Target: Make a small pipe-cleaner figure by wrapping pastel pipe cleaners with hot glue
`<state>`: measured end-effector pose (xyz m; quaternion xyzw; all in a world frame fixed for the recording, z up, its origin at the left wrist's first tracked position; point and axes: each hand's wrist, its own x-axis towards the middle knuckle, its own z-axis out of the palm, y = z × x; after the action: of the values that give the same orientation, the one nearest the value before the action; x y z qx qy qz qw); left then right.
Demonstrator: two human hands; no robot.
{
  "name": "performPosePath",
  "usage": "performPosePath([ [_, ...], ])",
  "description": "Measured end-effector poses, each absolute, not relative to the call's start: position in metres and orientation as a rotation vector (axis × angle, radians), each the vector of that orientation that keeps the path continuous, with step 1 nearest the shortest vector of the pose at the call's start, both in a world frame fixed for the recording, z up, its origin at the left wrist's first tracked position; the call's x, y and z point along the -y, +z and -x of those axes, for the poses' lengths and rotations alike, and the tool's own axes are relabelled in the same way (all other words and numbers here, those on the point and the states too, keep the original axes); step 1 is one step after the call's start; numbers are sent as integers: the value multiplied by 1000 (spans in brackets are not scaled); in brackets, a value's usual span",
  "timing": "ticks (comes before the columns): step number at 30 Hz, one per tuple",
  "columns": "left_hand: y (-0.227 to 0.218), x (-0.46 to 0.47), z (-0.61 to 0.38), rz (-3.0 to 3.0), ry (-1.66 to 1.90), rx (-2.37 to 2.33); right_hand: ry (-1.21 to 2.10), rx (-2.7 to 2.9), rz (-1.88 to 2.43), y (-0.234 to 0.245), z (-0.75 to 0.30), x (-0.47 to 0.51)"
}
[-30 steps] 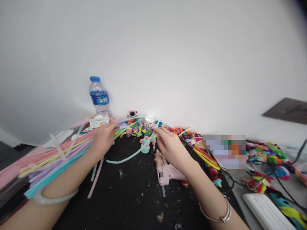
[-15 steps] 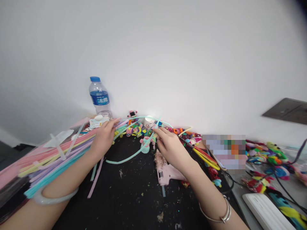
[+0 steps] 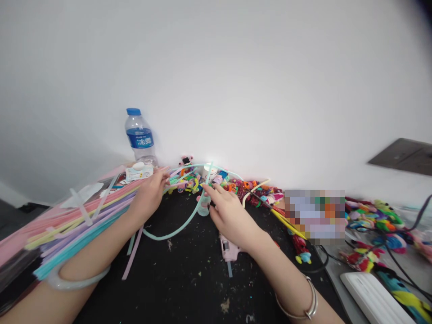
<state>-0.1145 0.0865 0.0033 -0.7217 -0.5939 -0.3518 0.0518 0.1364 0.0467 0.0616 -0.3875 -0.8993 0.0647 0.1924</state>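
A mint-green pipe cleaner [image 3: 180, 232] bends in a long curve over the black tabletop. Its upper part stands up at the fingertips of my right hand [image 3: 232, 213], which is closed on it in a pinch. Behind those fingers a mint-coloured figure [image 3: 203, 208] is partly covered. My left hand [image 3: 148, 198] is closed at the end of a bundle of pastel pipe cleaners [image 3: 111, 204]; what its fingers hold is hidden. Just below my right hand lies a pink glue gun [image 3: 229, 247], partly hidden by it.
A water bottle [image 3: 140, 137] stands against the wall at the back left. Small colourful pipe-cleaner figures [image 3: 192, 180] line the wall. To the right are yellow-handled scissors [image 3: 288, 224], cables and a white power strip [image 3: 374, 297]. Scraps dot the black tabletop [image 3: 182, 288].
My right hand has moved left with the mint pipe cleaner, whose curve now sags lower and reaches farther left. It now covers more of the mint figure. My left hand has shifted only slightly.
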Motion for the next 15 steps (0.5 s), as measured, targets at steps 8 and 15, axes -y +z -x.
performPosePath([
  [8, 10, -69, 91, 2238, -1183, 1414, 115, 2611, 1040, 46, -122, -34],
  [15, 15, -55, 76, 2587, -898, 1395, 215, 2608, 1034, 48, -120, -34],
])
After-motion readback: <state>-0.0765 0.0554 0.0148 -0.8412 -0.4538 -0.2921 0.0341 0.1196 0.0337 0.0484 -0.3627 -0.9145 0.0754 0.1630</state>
